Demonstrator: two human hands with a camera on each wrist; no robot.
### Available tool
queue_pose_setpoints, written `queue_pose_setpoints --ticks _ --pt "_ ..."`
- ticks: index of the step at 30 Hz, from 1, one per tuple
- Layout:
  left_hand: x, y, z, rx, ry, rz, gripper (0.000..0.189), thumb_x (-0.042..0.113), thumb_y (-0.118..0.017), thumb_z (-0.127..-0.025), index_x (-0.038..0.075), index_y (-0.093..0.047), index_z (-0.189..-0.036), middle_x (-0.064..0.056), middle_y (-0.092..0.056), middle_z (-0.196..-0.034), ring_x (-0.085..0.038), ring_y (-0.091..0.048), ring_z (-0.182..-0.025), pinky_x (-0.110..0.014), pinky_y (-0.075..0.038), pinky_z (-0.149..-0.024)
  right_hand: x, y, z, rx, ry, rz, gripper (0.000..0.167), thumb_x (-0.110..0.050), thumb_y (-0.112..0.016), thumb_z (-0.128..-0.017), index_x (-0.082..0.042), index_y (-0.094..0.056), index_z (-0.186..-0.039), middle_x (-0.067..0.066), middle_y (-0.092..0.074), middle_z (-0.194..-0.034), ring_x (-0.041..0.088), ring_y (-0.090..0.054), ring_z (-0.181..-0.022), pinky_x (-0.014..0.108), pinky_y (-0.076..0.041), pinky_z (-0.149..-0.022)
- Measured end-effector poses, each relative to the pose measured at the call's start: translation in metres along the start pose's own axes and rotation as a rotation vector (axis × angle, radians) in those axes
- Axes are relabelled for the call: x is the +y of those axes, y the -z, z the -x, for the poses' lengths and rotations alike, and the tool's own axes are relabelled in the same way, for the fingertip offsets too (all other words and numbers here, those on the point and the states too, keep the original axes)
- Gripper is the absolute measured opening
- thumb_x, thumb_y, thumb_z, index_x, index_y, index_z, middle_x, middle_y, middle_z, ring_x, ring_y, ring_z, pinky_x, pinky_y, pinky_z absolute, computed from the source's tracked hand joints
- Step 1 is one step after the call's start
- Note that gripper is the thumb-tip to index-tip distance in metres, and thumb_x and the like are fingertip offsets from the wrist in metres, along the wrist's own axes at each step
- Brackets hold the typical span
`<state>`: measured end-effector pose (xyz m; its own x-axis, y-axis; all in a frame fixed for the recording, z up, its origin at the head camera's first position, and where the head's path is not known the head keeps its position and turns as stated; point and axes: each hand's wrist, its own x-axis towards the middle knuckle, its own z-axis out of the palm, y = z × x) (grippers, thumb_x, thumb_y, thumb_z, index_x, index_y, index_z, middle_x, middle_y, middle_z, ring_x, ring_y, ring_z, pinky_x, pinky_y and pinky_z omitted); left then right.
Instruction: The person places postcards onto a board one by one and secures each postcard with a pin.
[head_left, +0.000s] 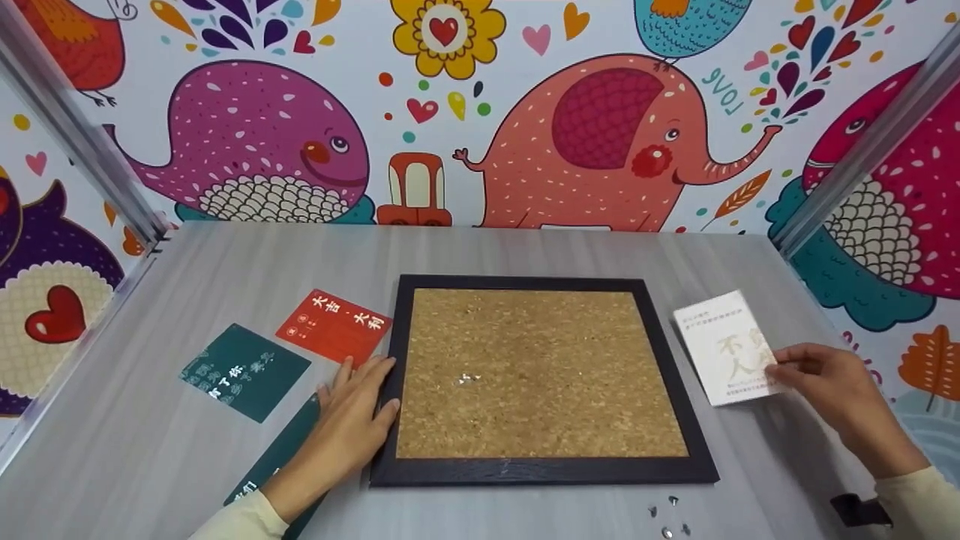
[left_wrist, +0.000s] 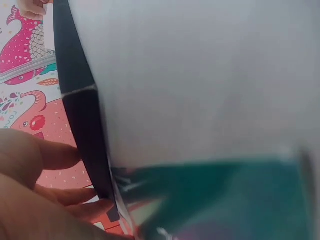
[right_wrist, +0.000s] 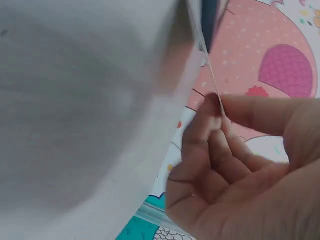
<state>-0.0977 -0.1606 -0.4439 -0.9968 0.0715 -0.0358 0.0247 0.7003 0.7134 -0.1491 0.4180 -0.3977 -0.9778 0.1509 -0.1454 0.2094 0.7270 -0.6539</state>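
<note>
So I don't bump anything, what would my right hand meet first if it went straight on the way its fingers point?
With the white card it pinches leading, your right hand would likely meet the right side of the dark frame first; depth is unclear, so it might pass above.

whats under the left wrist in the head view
A long green card, with green showing on both sides of the wrist and some white writing on its left part. The wrist and sleeve cover its middle, so that part cannot be seen.
</note>
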Motion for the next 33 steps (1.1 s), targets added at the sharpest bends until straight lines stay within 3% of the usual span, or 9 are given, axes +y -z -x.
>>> queue_pose_setpoints --ticks 3,6,11,18,24,33 --pt "0.0 -0.001 -0.001 -0.004 0.0 0.004 0.061 0.003 -0.071 -0.104 -0.003 -0.05 -0.161 -0.03 -0.043 -0.168 -0.058 -0.014 -0.163 -0.088 0.005 -0.119 -0.003 0.002 0.004 0.039 -0.048 -0.078 0.04 -0.023 -0.07 -0.109 0.01 -0.065 -0.131 -0.007 -0.074 -0.1 0.012 -0.061 -0.087 0.024 -0.056 -0.075" --pt "0.0 0.0 0.0 -0.005 -0.002 0.001 0.061 0.003 -0.071 -0.104 -0.003 -0.05 -0.161 -0.03 -0.043 -0.168 -0.058 -0.014 -0.164 -0.087 0.005 -0.119 -0.01 0.0 0.007 0.02 -0.088 -0.197 0.035 -0.029 -0.072 -0.109 0.0 -0.069 -0.127 -0.018 -0.072 -0.096 0.011 -0.063 -0.088 0.028 -0.056 -0.076" --pt "0.0 0.0 -0.001 0.0 -0.006 -0.008 0.061 0.004 -0.071 -0.104 -0.003 -0.05 -0.161 -0.03 -0.044 -0.168 -0.058 -0.015 -0.163 -0.087 0.004 -0.119 -0.022 -0.012 0.008 -0.042 -0.123 -0.35 0.015 -0.028 -0.075 -0.107 -0.015 -0.074 -0.115 -0.018 -0.073 -0.094 0.012 -0.065 -0.087 0.029 -0.058 -0.079" --pt "0.0 0.0 0.0 0.008 -0.017 0.004 0.06 0.002 -0.071 -0.104 -0.005 -0.051 -0.159 -0.031 -0.045 -0.167 -0.06 -0.015 -0.163 -0.089 0.006 -0.117 -0.033 -0.029 0.006 -0.089 -0.122 -0.433 0.013 -0.022 -0.077 -0.106 -0.012 -0.076 -0.114 -0.014 -0.075 -0.094 0.012 -0.068 -0.084 0.029 -0.056 -0.076" --pt "0.001 0.001 0.0 -0.005 0.007 0.002 0.062 0.003 -0.072 -0.104 -0.004 -0.05 -0.161 -0.03 -0.043 -0.168 -0.058 -0.013 -0.164 -0.088 0.005 -0.118 -0.04 -0.04 0.002 -0.121 -0.124 -0.451 0.014 -0.02 -0.078 -0.104 -0.009 -0.076 -0.113 -0.011 -0.075 -0.093 0.011 -0.068 -0.083 0.028 -0.058 -0.075" --pt "0.0 0.001 0.0 -0.001 -0.006 -0.005 0.06 0.003 -0.071 -0.104 -0.004 -0.051 -0.16 -0.03 -0.044 -0.168 -0.058 -0.014 -0.163 -0.088 0.004 -0.118 -0.049 -0.054 0.0 -0.139 -0.117 -0.491 0.013 -0.018 -0.08 -0.103 -0.008 -0.076 -0.109 -0.006 -0.076 -0.09 0.012 -0.068 -0.079 0.028 -0.059 -0.071"
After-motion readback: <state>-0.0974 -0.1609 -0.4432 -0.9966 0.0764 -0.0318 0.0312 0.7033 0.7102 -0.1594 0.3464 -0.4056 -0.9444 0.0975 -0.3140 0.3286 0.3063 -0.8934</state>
